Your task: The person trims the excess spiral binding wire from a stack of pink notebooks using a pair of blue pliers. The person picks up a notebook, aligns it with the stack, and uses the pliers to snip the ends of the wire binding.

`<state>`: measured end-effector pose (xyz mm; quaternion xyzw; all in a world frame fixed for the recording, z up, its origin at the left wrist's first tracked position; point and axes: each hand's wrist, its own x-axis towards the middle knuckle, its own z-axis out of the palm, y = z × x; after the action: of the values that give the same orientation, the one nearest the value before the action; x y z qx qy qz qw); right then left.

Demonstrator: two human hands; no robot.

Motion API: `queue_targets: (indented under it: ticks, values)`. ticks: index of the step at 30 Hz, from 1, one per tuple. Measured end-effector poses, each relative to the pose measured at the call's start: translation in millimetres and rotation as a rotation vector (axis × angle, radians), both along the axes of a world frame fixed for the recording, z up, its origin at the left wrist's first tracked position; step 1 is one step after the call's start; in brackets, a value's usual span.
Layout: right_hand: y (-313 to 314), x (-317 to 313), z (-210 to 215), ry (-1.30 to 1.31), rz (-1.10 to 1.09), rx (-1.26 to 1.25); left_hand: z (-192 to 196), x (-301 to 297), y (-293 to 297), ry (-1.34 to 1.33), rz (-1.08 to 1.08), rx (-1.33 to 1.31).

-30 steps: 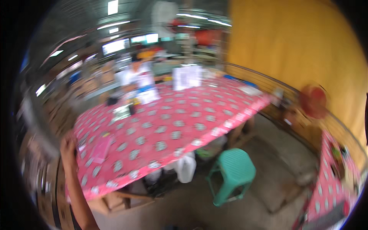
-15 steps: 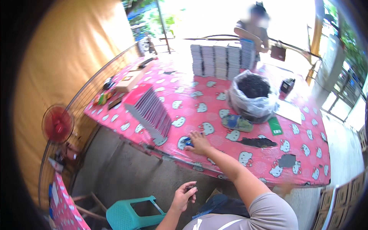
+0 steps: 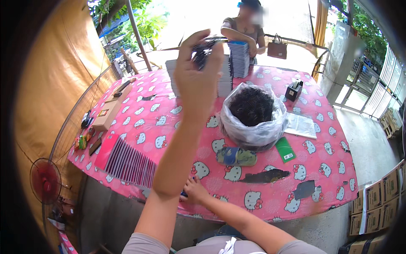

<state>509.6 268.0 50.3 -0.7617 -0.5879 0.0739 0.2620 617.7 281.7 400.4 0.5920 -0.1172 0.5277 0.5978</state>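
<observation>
My left hand (image 3: 196,70) is raised high in front of me, fingers curled round a clump of black looped strands (image 3: 204,51). My right hand (image 3: 195,191) rests on the table's near edge, closed over a small blue object (image 3: 183,193) that mostly hides beneath it. Left of it leans a fanned row of pink-covered notebooks (image 3: 127,163), partly behind my left forearm. A clear plastic bag (image 3: 253,137) stands mid-table, filled with a similar dark, wiry mass (image 3: 251,106). Tall stacks of notebooks (image 3: 226,80) rise at the back, partly behind my left hand.
A pink patterned cloth (image 3: 270,203) with torn patches covers the table. On it lie a blue-green pouch (image 3: 237,156), a green card (image 3: 286,150), a black holder (image 3: 294,89) and a cardboard box (image 3: 105,114). Another person (image 3: 245,29) stands across the table; a fan (image 3: 45,181) is at left.
My left hand has risen from near my lap to high above the table, carrying the black strands. My right hand stays on the table with the blue object. The view has shifted.
</observation>
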Motion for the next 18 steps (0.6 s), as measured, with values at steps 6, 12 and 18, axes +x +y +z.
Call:
queue_targets:
  ticks: [6,12,18]
  values:
    - [21.4,-3.5,-29.1,0.793,0.158,0.328,-133.3,115.9,15.4,0.500,0.327,0.815]
    - [25.9,15.6,-76.6,-0.047,-0.013,0.139,-228.7,-26.1,3.2,0.770,0.146,0.580]
    - [14.2,-8.6,-8.5,-0.019,-0.007,0.109,-287.7,-295.6,-0.1,1.185,0.149,0.079]
